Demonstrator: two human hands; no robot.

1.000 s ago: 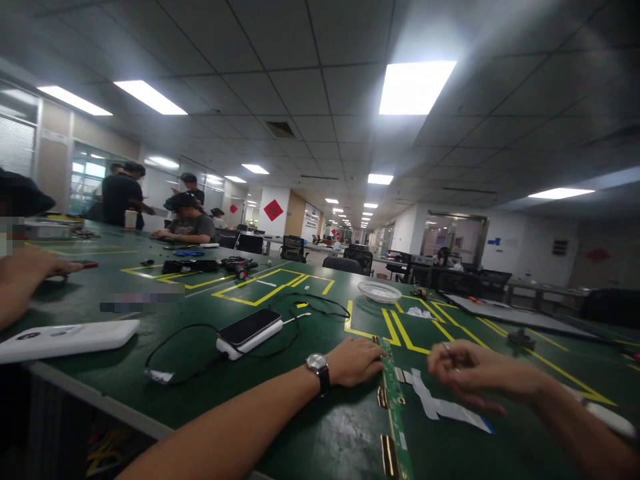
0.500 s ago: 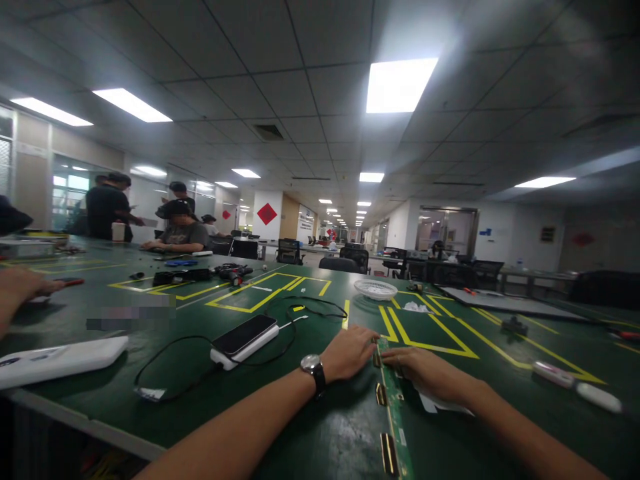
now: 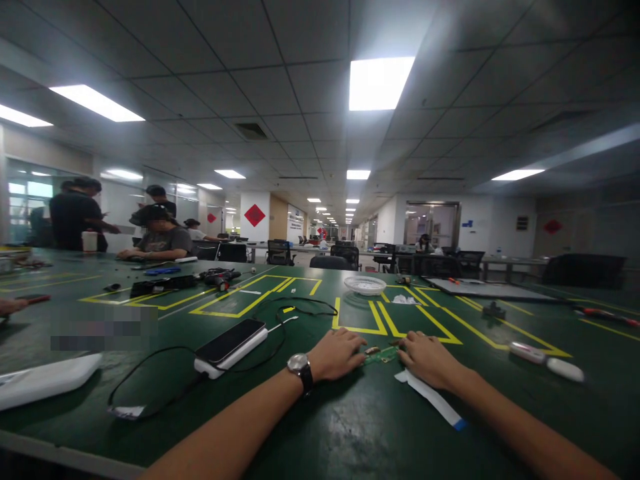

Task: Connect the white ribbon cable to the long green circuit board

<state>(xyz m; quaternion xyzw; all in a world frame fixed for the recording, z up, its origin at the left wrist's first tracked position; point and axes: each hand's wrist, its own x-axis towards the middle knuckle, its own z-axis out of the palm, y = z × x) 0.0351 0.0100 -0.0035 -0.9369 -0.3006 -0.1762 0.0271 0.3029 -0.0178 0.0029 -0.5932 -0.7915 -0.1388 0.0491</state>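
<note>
Between my two hands is a narrow green circuit board point(image 3: 382, 356), with only a short, blurred stretch of it showing. My left hand point(image 3: 341, 353), below a wristwatch point(image 3: 300, 365), has its fingertips closed on the board's left end. At the right end, the fingers of my right hand point(image 3: 427, 359) are bent over the board and hide it. A white flat ribbon cable point(image 3: 433, 398) with a blue tip lies on the green table point(image 3: 330, 433), just under my right hand.
Left of my hands lies a phone point(image 3: 231, 343) on a white block, with a black cable point(image 3: 173, 350) looped around. Ahead stands a white basket point(image 3: 365, 286). A white device point(image 3: 545, 361) lies at right. A person point(image 3: 163, 233) sits across the table; another person's hand point(image 3: 13, 307) shows at far left.
The long board that stretched toward me now shows only as a short piece crosswise between my hands. My right hand has shifted, uncovering the white ribbon cable. The view has turned slightly right.
</note>
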